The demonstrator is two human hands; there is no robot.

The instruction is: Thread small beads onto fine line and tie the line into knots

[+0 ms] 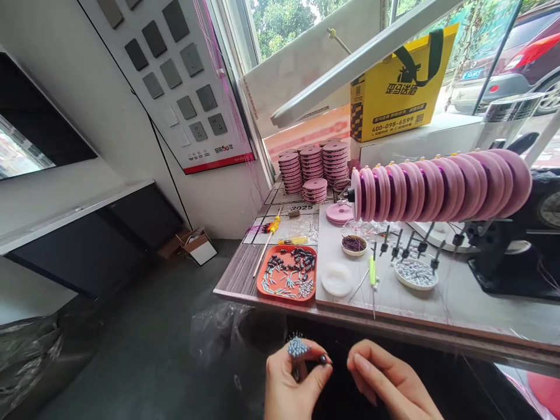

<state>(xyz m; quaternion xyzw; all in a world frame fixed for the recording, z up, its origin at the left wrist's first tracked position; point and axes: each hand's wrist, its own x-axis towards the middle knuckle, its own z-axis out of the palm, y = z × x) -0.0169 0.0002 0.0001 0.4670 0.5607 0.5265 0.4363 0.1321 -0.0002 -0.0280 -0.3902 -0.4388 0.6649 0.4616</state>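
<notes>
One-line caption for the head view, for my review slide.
Two bare hands, the left holding small blue-grey pieces, work before a bench with an orange tray and pink spools.

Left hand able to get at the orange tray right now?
Probably yes: the orange tray sits uncovered, near the hand's side of the table. But the left hand holds a grey-blue bundle and black piece.

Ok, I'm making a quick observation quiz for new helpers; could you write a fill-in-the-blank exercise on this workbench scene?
The bundle of small blue-grey pieces is in the person's ____ hand.
The large bag by the window is mainly ____.
The discs in the long row are mostly ____.
In this view, the square tray lies to the ____ of the white board.

Missing words: left; yellow; pink; left.
</notes>
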